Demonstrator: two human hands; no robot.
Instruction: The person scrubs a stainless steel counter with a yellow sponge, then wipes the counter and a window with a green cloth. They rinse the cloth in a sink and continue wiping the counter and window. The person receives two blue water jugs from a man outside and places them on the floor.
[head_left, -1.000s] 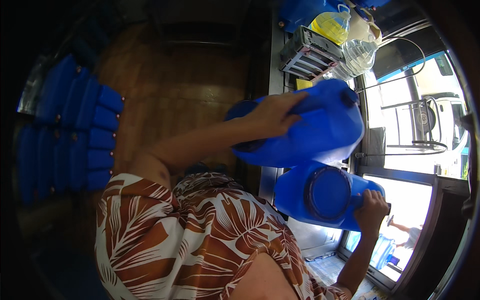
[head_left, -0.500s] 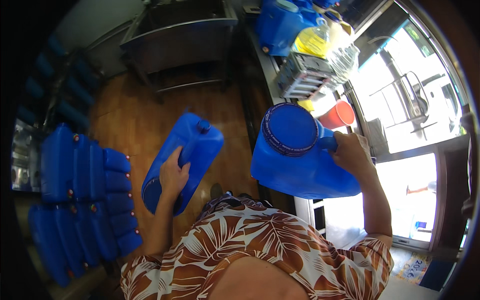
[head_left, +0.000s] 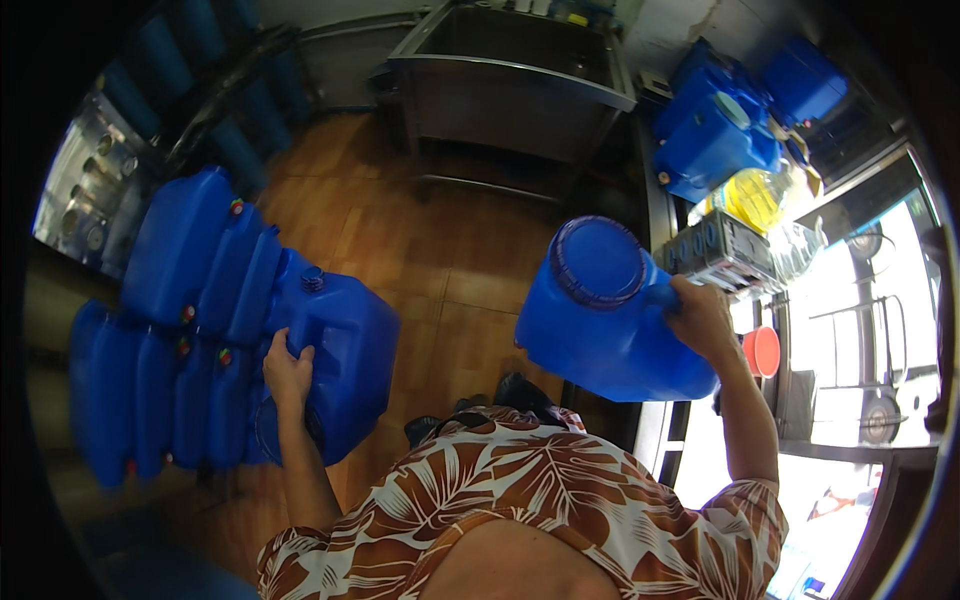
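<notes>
My left hand [head_left: 288, 372] is closed around the handle of a blue plastic water jug [head_left: 360, 345], which hangs tilted with its small cap toward the far side. Part of its wide dark lid is hidden behind my wrist. That jug is close beside a stack of similar blue jugs [head_left: 172, 250] on the left; I cannot tell whether they touch. A second blue water jug [head_left: 610, 345] hangs from my right hand [head_left: 700, 318], whose fingers wrap its side handle. Its wide round ridged lid faces up.
A steel sink [head_left: 510, 125] stands at the far side of the tiled floor [head_left: 440, 290]. Along the right, by a bright window, are more blue jugs [head_left: 715, 145], a bottle of yellow liquid [head_left: 752, 200], a metal box [head_left: 722, 250] and a red cup [head_left: 762, 350].
My view has turned left, so the sink and counter sit farther right. The left-hand jug has swung round, showing its broad side, and is now nearer the stack. Both jugs remain held.
</notes>
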